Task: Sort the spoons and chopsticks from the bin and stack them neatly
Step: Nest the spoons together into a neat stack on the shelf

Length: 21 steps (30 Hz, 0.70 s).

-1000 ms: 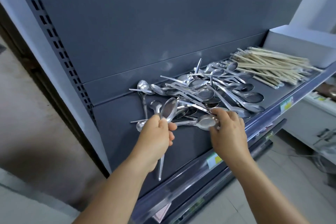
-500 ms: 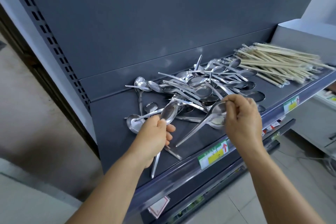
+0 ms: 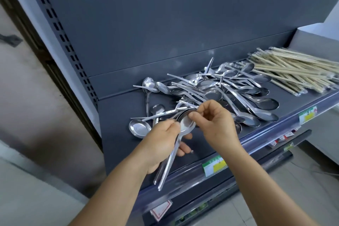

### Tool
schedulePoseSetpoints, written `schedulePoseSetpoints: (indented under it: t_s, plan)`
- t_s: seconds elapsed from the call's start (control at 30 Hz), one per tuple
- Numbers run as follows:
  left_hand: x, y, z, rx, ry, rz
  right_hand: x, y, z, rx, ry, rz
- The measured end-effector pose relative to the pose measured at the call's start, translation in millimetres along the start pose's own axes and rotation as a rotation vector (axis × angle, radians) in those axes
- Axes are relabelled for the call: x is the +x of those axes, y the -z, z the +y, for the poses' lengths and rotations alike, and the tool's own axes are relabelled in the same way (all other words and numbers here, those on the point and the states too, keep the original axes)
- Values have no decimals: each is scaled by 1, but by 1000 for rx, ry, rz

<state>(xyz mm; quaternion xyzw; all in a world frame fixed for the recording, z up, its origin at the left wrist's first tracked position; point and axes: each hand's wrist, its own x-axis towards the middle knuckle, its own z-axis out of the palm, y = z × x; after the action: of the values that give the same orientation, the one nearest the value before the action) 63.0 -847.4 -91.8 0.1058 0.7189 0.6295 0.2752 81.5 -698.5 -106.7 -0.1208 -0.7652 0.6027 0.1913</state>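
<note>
Polished steel spoons (image 3: 216, 95), thin flat handles and shallow oval bowls, lie tangled in a loose heap on the matte dark-grey shelf (image 3: 117, 115). Pale wooden chopsticks (image 3: 293, 73), slim and straight, lie roughly parallel in a pile just right of the heap, a few spoon bowls touching its edge. A single spoon (image 3: 138, 128) rests bowl-up at the left margin of the heap. Left hand (image 3: 161, 145) grips a nested stack of spoons (image 3: 176, 145), handles pointing down past the shelf lip. Right hand (image 3: 214, 124) pinches the bowl of the top spoon against that stack. Yellow-green price tag (image 3: 214, 166) on the shelf rail below; light box (image 3: 315, 40) behind the chopsticks. Both hands block the near edge of the heap. Versus 0.5 s ago: right hand has carried its spoon leftward from the heap onto the left hand's stack.
</note>
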Motion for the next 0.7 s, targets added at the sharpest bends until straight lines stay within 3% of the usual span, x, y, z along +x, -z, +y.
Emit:
schedulePoseSetpoints:
  t_s: [0.1, 0.27, 0.43, 0.7]
  plan:
    - [-7, 8, -5, 49, -20, 27, 0, -20, 3, -64, 12, 3]
    - [-19, 39, -16, 152, -41, 344, -9, -49, -1, -212, 112, -153]
    - [-34, 72, -26, 44, -17, 584, -16, -73, 3, -600, 213, -328]
    - [-33, 80, -39, -18, 95, 590, -13, -78, 2, -585, 125, -293]
